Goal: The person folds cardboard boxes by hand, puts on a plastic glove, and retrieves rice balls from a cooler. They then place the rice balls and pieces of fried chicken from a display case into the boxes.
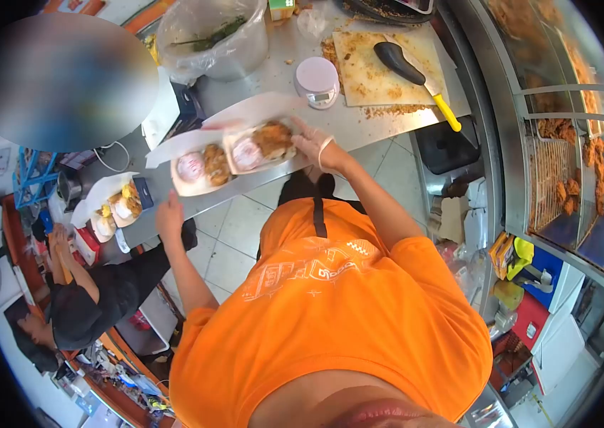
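Observation:
Two open paper food boxes sit side by side at the steel table's front edge, their white lids folded back. The left food box (182,187) and the right food box (239,165) each hold a round, wrapped portion (190,166) and browned fried chicken (273,140). My right hand (310,145), in a clear glove, grips the right box at its outer side, fingers behind and thumb in front. At the near left corner of the left box is my left hand (169,217), fingers closed with the tips at the box edge. Both boxes look slightly blurred.
Behind stand a lined pot (237,68) with greens and a small scale (317,80). A yellow-handled knife (439,100) lies on the crumb-covered cutting board (359,60). More filled boxes (105,221) sit left, near another person (95,307). Fried chicken fills a display case (551,171) at right.

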Demonstrator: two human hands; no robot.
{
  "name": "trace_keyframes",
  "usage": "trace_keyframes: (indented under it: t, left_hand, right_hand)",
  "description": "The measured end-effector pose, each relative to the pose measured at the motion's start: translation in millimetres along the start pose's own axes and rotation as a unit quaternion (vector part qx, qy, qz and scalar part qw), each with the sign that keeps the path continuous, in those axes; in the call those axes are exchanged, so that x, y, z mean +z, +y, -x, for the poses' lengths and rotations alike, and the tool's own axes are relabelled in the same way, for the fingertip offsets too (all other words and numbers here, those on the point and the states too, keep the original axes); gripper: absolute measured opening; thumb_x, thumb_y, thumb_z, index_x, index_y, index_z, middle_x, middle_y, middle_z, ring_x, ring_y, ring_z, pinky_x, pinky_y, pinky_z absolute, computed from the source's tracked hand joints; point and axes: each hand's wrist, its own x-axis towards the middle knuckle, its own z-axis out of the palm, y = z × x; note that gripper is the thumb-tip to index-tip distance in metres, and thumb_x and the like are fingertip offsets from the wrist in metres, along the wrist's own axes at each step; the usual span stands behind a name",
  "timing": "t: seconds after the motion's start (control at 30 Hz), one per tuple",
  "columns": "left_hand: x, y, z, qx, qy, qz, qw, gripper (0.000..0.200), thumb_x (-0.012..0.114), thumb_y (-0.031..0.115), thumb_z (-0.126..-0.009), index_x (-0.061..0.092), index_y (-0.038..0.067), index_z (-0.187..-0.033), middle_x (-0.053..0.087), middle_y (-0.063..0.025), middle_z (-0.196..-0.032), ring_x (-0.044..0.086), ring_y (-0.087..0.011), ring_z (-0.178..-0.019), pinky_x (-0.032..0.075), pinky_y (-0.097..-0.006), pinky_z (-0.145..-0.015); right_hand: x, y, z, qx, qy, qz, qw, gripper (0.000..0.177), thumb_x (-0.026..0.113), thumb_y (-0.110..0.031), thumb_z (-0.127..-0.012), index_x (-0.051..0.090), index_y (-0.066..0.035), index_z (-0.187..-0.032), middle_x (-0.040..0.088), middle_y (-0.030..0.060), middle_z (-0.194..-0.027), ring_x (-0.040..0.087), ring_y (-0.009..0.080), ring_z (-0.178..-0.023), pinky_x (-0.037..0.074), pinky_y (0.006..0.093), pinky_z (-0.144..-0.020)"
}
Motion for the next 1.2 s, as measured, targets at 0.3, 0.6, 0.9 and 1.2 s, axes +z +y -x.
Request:
trace_keyframes:
  t: [0.3,0.6,0.9,1.2]
  left_hand:
    - [-12,211,49,0.175,-0.544,0.228,0.788,0.044,0.053,0.044,-0.100,0.071,0.006,-0.086,0.064,-0.0024,-0.065,0.058,-0.0102,-0.055,0.046,-0.0262,-0.051]
    - [-39,488,113,0.586,-0.457,0.207,0.636,0.017,0.062,0.020,-0.094,0.072,0.007,-0.101,0.066,-0.0041,-0.073,0.059,-0.0102,-0.059,0.046,-0.0279,-0.054]
    - [-13,653,188,0.587,-0.543,0.285,0.529,0.023,0.052,0.006,-0.093,0.068,0.004,-0.110,0.059,-0.0006,-0.070,0.053,-0.0097,-0.062,0.045,-0.0251,-0.062]
    - [65,686,301,0.804,-0.276,0.054,0.525,0.046,0.066,0.053,-0.082,0.067,0.007,-0.074,0.068,-0.0159,-0.074,0.066,-0.0379,-0.074,0.052,-0.0444,-0.068]
  right_hand:
    - [-67,62,34,-0.209,-0.012,0.223,0.952,0.036,0.064,-0.015,-0.080,0.060,-0.005,-0.115,0.062,0.0150,-0.117,0.060,0.0350,-0.104,0.049,0.0441,-0.090]
    - [-202,38,99,0.190,0.298,-0.188,0.917,0.030,0.051,-0.025,-0.099,0.067,-0.003,-0.111,0.061,0.0022,-0.078,0.053,0.0097,-0.063,0.046,0.0262,-0.056]
    - [-296,102,196,0.054,0.494,-0.117,0.860,0.028,0.054,0.000,-0.090,0.067,-0.002,-0.114,0.068,0.0054,-0.091,0.063,0.0102,-0.074,0.051,0.0239,-0.064]
    - [-368,72,252,0.047,0.686,-0.275,0.672,0.031,0.051,-0.032,-0.103,0.065,-0.004,-0.103,0.066,0.0074,-0.081,0.055,0.0116,-0.059,0.044,0.0249,-0.053]
